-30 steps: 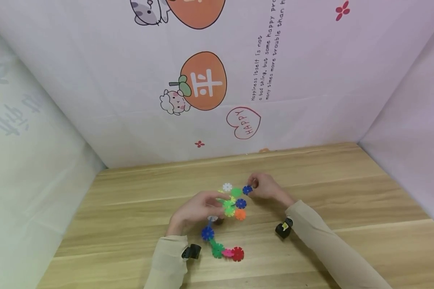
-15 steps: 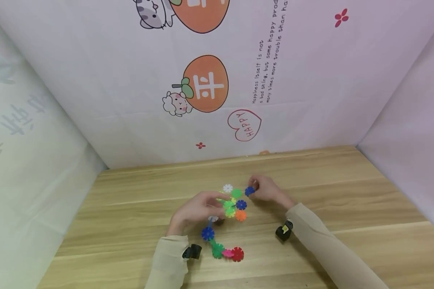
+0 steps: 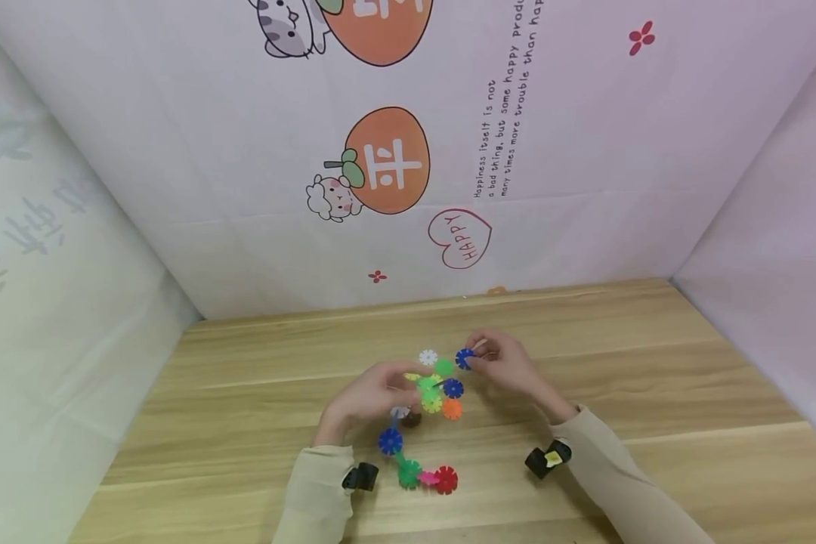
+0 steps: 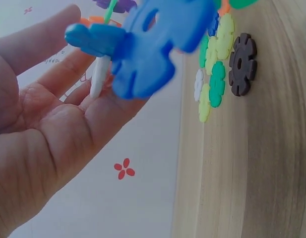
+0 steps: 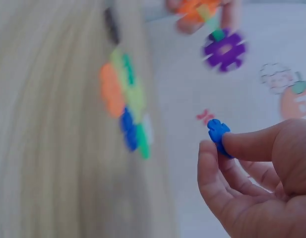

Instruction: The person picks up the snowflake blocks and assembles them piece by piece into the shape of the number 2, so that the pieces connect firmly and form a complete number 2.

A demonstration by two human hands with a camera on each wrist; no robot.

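**Snowflake pieces: loose blue disc poised beside the held cluster**

Blue disc (image 3: 464,359) pinched edge-on between thumb and forefinger of the right hand (image 3: 510,364), raised off the wooden table (image 3: 653,363), just right of the joined cluster (image 3: 438,385). Same pinch plain in the right wrist view, fingertips (image 5: 242,144) curled tight round the disc (image 5: 218,135). Cluster of green, yellow, blue, orange and white pieces gripped by the left hand (image 3: 370,394), fingers curled about its near side; from the left wrist view, a big blue piece (image 4: 153,44) blurred just above the palm (image 4: 48,144), exact finger contact hard to make out. Second chain (image 3: 418,465) of blue, green, pink and red pieces lying flat on the table near the left sleeve, untouched. Dark brown piece (image 4: 242,64) flat on the wood beside more coloured ones.

Step in hand, judging by the poses: lining up the loose disc for joining to the cluster. Not yet slotted; small gap showing between disc and nearest green piece. Next move likely needing notch turned to meet notch, planes crossed, then a firm push while holding the cluster steady against the force.
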